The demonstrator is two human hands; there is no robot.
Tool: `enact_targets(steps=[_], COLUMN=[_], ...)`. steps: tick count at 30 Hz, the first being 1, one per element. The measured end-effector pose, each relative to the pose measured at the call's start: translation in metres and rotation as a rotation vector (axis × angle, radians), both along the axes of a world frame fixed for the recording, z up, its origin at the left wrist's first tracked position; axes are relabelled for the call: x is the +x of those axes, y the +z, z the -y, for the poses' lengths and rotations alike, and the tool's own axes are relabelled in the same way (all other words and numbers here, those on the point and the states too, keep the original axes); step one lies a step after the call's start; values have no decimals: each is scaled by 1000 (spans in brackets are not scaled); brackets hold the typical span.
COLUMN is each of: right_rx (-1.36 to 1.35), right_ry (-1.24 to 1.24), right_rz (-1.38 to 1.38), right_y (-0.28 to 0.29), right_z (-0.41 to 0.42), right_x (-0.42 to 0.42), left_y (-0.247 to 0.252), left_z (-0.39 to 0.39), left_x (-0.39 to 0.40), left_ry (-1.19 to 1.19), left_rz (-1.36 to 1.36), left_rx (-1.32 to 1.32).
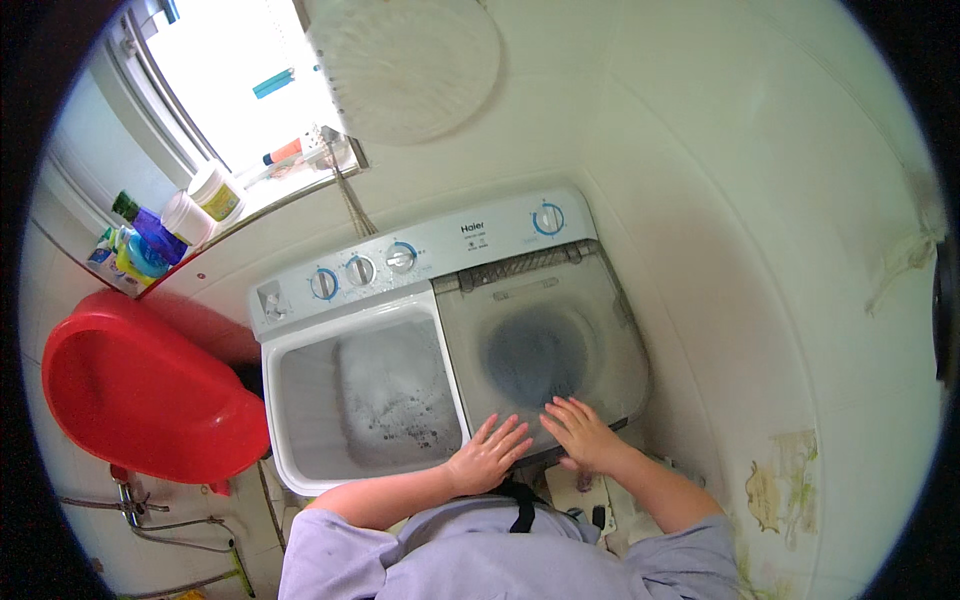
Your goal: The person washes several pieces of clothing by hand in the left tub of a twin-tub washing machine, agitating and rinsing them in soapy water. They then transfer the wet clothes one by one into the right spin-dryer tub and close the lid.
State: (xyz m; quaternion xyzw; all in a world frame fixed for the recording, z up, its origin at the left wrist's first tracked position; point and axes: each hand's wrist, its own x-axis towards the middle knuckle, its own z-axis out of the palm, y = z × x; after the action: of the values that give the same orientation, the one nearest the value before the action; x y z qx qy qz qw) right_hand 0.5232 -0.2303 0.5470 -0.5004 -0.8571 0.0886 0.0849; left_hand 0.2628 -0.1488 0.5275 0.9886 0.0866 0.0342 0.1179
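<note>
Before me stands a white Haier twin-tub washing machine (442, 268). Its right side is covered by a closed translucent lid (457, 337), and a dark round shape shows dimly through it. My left hand (489, 455) is at the lid's front left edge, fingers spread and holding nothing. Close to the lid's front edge is my right hand (583, 435), also spread and without anything in it. Whether the palms press on the lid is hard to tell. On the left, the uncovered wash tub (307, 420) holds greyish water with white suds (390, 375).
A red plastic basin (142, 397) is left of the machine, above a wall faucet (129, 504) with a hose. Bottles and white tubs (215, 191) line the windowsill. A pale round cover (416, 71) hangs on the back wall. The right wall (705, 300) runs close beside the machine.
</note>
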Motion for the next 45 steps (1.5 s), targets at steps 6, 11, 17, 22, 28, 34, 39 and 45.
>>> enact_targets(steps=[6,11,17,22,28,34,39,45], right_rx=[-123,412,325,-64,388,272,-332,-776], right_ry=[-189,-451,-349,-466,-472,-281,-987,-1078], right_rz=[-65,129,555,603,334,594,-397,-2131], right_y=[28,17,28,40,29,31,17,-14], right_z=[-98,-256,-336,-346,-339,-351,-369,-358], right_x=[29,81,104,112,114,110,107,107], left_y=[-16,-32,-40,-45,-47,-44,-44,-47], left_z=[0,-2,-3,-4,-4,-3,-4,-4], left_x=[-1,-4,-6,-7,-6,-7,-7,-8], left_ry=[28,31,24,33,30,39,39,37], left_rz=[99,206,283,328,369,322,342,345], left_rx=[-61,-120,-140,-146,-143,-201,-157,-147])
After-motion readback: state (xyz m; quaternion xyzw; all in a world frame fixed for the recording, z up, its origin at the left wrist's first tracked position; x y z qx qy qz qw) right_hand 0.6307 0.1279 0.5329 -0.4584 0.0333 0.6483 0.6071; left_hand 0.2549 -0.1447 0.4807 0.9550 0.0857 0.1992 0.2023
